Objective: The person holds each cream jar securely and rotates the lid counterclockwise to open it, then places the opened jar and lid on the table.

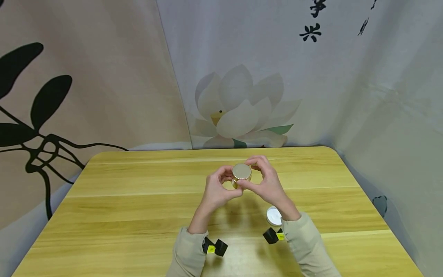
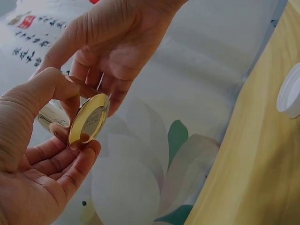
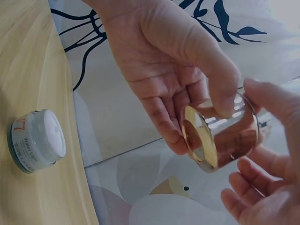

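Thumb and fingers of the left hand (image 1: 217, 190) were curled about a gold cylinder (image 1: 241, 173) from its left, while those of the right hand (image 1: 266, 185) pinched it from the opposite side, so both grips shared the one thing. The cylinder was held up above the wooden table (image 1: 138, 215), its flat, dull top facing the head camera. Its shiny rim (the left wrist view caught a disc inside it, with lettering too small to read) lay between the two hands. To the right of the grip and nearer the person, a labelled jar (image 3: 37, 143) stood upright on the table, white at its mouth. Nearer the person than each grip, black blocks (image 1: 221, 247) with yellow tags sat at the wrists, beside beige sleeves (image 1: 311, 242). Beyond the grip hung a pale cloth (image 1: 259, 46) printed with a lotus (image 1: 242, 117).
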A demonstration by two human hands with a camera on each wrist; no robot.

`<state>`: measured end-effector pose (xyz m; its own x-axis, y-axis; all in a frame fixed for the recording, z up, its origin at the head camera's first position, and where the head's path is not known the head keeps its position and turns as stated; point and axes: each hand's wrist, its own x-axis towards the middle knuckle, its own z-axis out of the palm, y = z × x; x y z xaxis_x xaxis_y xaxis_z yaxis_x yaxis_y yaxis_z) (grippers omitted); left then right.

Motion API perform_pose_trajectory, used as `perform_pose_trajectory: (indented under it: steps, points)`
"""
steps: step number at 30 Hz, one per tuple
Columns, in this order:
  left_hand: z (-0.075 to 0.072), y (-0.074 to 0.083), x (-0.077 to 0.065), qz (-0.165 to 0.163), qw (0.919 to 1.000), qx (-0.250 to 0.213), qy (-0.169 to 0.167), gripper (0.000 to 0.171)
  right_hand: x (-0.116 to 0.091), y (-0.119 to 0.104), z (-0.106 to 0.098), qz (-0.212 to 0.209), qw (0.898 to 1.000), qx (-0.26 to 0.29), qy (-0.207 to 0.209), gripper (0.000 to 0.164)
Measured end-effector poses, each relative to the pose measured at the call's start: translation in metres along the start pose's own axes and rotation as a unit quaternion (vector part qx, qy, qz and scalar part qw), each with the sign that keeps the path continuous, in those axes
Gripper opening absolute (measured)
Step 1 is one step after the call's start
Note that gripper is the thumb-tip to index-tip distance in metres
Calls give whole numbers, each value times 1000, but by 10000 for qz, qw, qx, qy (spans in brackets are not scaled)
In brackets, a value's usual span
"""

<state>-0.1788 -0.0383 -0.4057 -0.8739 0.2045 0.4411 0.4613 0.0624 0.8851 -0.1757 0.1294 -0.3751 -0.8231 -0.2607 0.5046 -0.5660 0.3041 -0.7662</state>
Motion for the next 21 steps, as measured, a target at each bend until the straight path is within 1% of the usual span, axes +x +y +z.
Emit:
perform_pose_trajectory:
  steps: [1, 4, 6, 8, 10, 15, 17, 21]
  points:
    - [0, 0, 0, 22, 10000, 5, 5, 40, 0, 5, 0, -51, 10000, -14, -54, 43]
    - [-1, 0, 0, 20, 10000, 31, 6, 40, -1, 10, -2, -312, 9991, -9, -279, 44]
    - [-1, 0, 0, -40, 10000, 50, -2, 41, -1, 12, -3, -478, 9980, 56, -408, 45]
    - [0, 1, 0, -126, 9999, 38, -25, 42, -1, 13, -3, -524, 9975, 148, -447, 48]
    - [0, 4, 0, -189, 9998, -4, -34, 43, -2, 12, -3, -426, 9981, 207, -402, 51]
    - [-1, 27, 0, -227, 9997, -56, -56, 40, -1, 6, -1, -15, 9997, 228, -74, 53]
    - [-1, 35, -1, -219, 9997, -12, -59, 38, 0, -2, -1, 31, 9998, 176, 37, 50]
    - [-1, 38, -1, -208, 9998, -2, -50, 37, 0, -19, -2, -14, 9998, 154, 107, 42]
